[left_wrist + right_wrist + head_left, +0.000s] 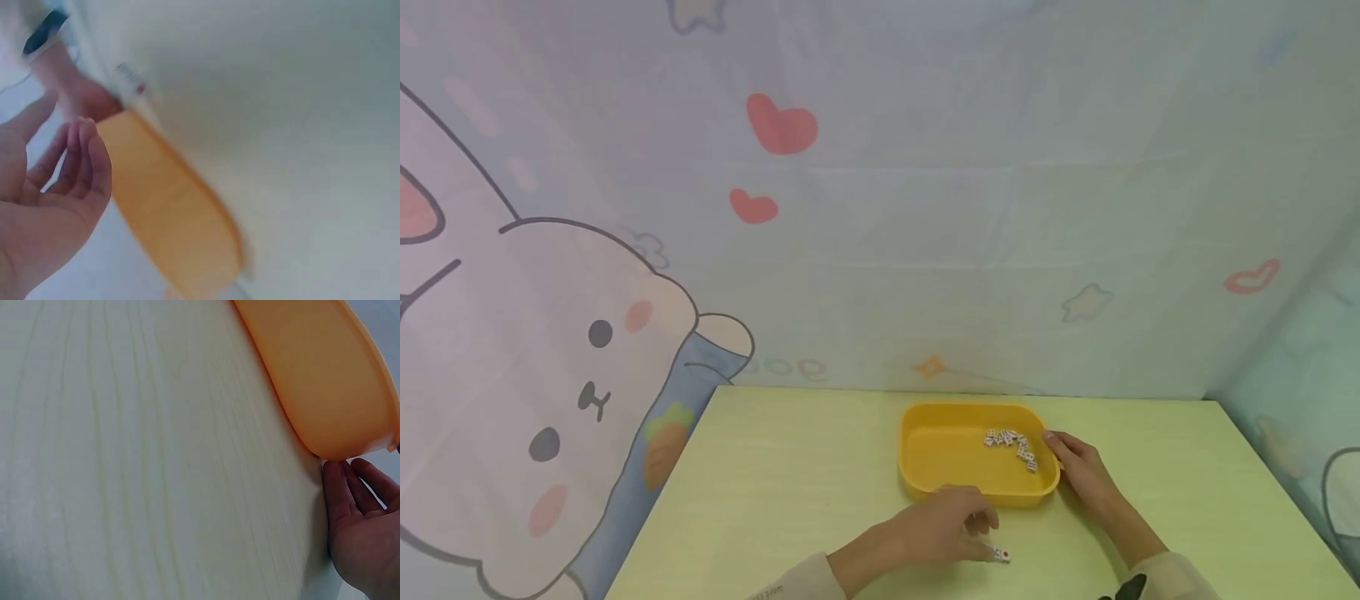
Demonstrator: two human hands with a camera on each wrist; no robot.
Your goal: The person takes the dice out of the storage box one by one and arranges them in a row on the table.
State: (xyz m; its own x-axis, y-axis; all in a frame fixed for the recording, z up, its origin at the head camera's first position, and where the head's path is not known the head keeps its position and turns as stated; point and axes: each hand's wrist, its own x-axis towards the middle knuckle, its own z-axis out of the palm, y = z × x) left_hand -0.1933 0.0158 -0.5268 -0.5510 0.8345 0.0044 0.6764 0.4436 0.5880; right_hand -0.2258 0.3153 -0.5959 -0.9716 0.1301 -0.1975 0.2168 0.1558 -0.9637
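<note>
A yellow tray (955,500) sits on the table with several small white dice (1009,437) lying in a curved cluster in its right part. At the tray's right end my right hand (1086,475) grips the rim, thumb on top and fingers against the outer wall (340,428). My left hand (943,529) hovers in front of the tray, fingers loosely bent and nothing seen between them. Close by its thumb, a short row of dice (1002,554) lies on the table, one face showing a red dot; the hand partly hides this row.
The pale yellow-green table (790,467) extends to both sides of the tray. Behind it hangs a cloth backdrop (925,275) with hearts, stars and a large rabbit, meeting the table's far edge.
</note>
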